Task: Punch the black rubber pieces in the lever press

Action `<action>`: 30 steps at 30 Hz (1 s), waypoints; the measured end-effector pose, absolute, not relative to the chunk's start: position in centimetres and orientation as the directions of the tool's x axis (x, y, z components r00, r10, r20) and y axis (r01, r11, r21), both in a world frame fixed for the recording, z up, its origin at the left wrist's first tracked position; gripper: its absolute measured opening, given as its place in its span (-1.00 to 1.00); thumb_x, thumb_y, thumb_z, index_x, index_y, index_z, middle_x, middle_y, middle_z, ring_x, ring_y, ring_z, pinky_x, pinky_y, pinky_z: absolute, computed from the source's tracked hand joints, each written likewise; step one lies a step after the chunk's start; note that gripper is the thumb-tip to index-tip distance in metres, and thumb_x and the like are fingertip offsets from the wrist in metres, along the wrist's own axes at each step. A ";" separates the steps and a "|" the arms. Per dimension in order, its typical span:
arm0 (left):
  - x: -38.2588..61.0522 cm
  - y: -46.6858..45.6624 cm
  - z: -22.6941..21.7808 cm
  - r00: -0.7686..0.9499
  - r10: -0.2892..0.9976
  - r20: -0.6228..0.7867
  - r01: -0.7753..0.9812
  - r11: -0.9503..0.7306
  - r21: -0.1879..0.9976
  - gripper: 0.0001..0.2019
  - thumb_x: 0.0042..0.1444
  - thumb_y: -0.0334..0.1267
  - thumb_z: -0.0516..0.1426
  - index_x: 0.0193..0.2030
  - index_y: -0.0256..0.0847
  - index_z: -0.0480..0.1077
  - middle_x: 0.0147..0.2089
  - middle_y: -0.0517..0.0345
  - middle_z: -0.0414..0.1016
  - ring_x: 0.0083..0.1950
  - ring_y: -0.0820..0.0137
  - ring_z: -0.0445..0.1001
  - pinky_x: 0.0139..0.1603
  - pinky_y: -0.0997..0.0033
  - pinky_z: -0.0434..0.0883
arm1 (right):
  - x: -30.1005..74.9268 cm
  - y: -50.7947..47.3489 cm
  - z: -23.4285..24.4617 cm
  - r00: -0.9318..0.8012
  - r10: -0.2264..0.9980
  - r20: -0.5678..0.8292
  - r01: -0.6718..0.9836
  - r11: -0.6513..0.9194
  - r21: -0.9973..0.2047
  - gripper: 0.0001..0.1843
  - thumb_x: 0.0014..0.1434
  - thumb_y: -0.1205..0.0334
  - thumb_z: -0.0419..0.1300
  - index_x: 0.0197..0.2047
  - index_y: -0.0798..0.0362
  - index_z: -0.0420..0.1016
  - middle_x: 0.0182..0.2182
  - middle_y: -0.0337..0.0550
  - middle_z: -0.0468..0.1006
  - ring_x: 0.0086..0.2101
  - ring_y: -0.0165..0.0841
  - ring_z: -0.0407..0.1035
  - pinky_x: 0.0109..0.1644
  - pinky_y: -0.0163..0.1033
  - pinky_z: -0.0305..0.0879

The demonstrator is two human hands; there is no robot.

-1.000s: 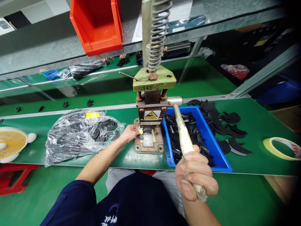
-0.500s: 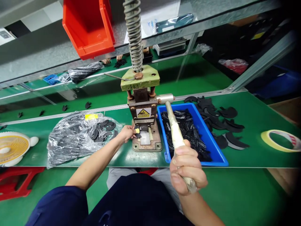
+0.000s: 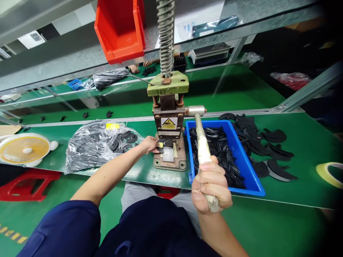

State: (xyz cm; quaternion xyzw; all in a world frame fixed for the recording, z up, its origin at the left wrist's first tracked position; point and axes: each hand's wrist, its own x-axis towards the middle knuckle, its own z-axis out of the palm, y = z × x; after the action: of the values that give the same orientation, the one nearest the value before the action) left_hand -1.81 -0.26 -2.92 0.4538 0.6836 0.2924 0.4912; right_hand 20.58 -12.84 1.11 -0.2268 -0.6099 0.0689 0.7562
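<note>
A hand press point(image 3: 169, 117) with a tall spring stands on the green bench point(image 3: 300, 142). My right hand point(image 3: 210, 185) is wrapped round the end of its long lever handle point(image 3: 201, 142), which slopes down toward me. My left hand point(image 3: 150, 144) reaches to the press base and pinches a small black part point(image 3: 161, 150) at the die opening; a yellow cover shows on one fingertip. The part's edge under the die is hidden.
A blue tray point(image 3: 250, 176) of black strips sits right of the press, with black curved pieces point(image 3: 264, 142) beyond it. A plastic bag point(image 3: 91, 146) of black parts lies to the left, beside a small fan point(image 3: 24, 150). A tape roll point(image 3: 331, 173) sits far right. A red bin point(image 3: 120, 28) hangs overhead.
My head has shifted, so the whole scene slid right in view. Both hands keep their holds; the lever handle has stayed at nearly the same slope.
</note>
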 end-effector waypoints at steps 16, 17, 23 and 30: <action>-11.7 -1.8 -2.6 -0.398 0.894 -0.208 0.411 0.376 0.830 -0.88 0.11 -0.41 0.20 -0.19 -0.32 0.49 -0.35 0.11 0.56 -0.39 0.46 0.53 -0.32 0.52 0.47 | 20.5 -12.1 1.6 0.308 0.294 0.905 0.232 0.899 -0.371 -0.80 -0.07 0.26 0.25 -0.53 0.00 0.25 -0.46 -0.32 0.50 -0.35 -0.30 0.43 0.00 0.14 0.39; -13.4 -2.1 -2.6 -0.407 0.900 -0.155 0.523 0.369 0.768 -0.86 0.11 -0.41 0.20 -0.18 -0.31 0.51 -0.30 0.07 0.59 -0.33 0.43 0.55 -0.24 0.48 0.48 | 20.2 -11.8 1.6 0.335 0.264 0.904 0.231 0.907 -0.351 -0.77 -0.08 0.24 0.24 -0.56 0.00 0.21 -0.48 -0.33 0.49 -0.38 -0.31 0.42 -0.03 0.11 0.38; -18.3 -4.4 -2.9 -0.093 0.994 -0.057 0.929 0.107 0.354 -0.76 0.12 -0.37 0.20 -0.07 -0.24 0.58 -0.04 -0.02 0.59 0.00 0.26 0.53 0.10 0.34 0.42 | 19.6 -11.0 1.7 0.405 0.172 0.898 0.220 0.935 -0.278 -0.62 -0.09 0.22 0.23 -0.63 0.02 0.03 -0.56 -0.33 0.41 -0.43 -0.38 0.39 -0.10 -0.02 0.35; -15.2 -6.5 -3.2 0.115 0.973 -0.201 0.986 -0.087 0.140 -0.75 0.18 -0.28 0.18 -0.03 -0.26 0.54 -0.03 -0.12 0.49 0.02 0.15 0.51 0.10 0.24 0.41 | 20.5 -10.8 1.1 0.371 0.159 0.915 0.289 0.916 -0.277 -0.60 -0.10 0.16 0.25 -0.63 -0.03 0.02 -0.64 -0.33 0.36 -0.53 -0.33 0.32 -0.23 0.07 0.35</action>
State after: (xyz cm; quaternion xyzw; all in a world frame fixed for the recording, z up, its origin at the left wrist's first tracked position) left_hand -15.18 -6.53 -3.20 0.7368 0.6648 -0.0280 0.1202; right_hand 20.53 -10.85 1.06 -0.2004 -0.5593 -0.0404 0.8034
